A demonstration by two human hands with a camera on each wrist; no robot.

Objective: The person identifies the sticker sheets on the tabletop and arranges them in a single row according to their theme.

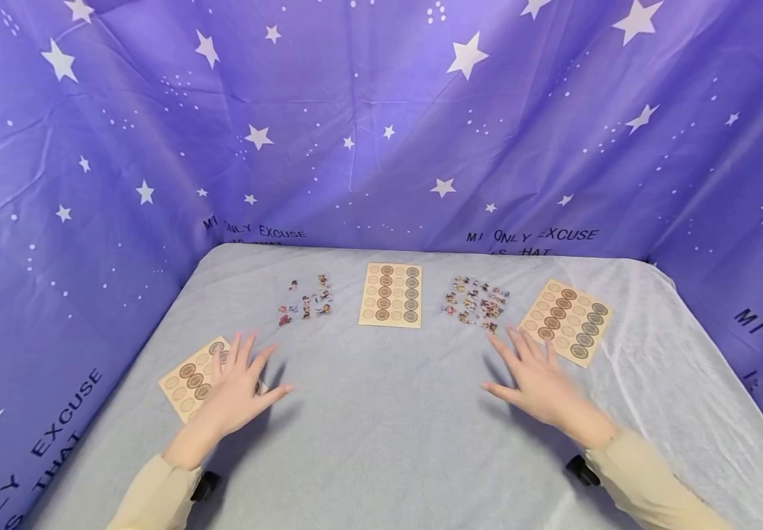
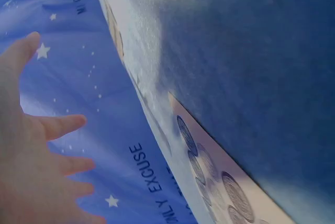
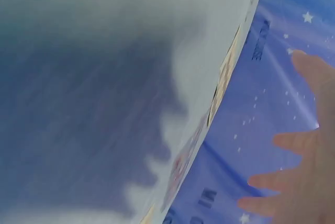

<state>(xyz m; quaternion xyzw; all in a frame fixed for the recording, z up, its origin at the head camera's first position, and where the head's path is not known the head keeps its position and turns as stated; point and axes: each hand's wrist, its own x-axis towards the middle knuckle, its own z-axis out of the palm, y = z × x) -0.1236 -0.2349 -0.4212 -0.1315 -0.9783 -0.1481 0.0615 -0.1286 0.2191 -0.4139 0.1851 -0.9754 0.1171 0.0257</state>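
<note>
Fingers spread, my left hand [image 1: 238, 390] hovers over a tan sheet of round stickers [image 1: 179, 383] at the left, hiding part of it. My right hand [image 1: 540, 386], also spread and holding nothing, is just in front of a clear sheet of small colourful figure stickers [image 1: 470, 302] and a second tan sheet [image 1: 576, 324] at the right. In the left wrist view the left hand [image 2: 42, 150] is above the table beside the tan sheet [image 2: 214, 177]. The right wrist view has the right hand [image 3: 298, 166] raised, its shadow on the cloth.
At the back middle lies a third tan sheet [image 1: 391, 294] with rows of brown and grey circles. Left of it is another clear figure-sticker sheet [image 1: 307, 300]. A grey cloth [image 1: 381, 427] covers the table. Purple star-printed curtains [image 1: 355, 110] enclose the back and sides.
</note>
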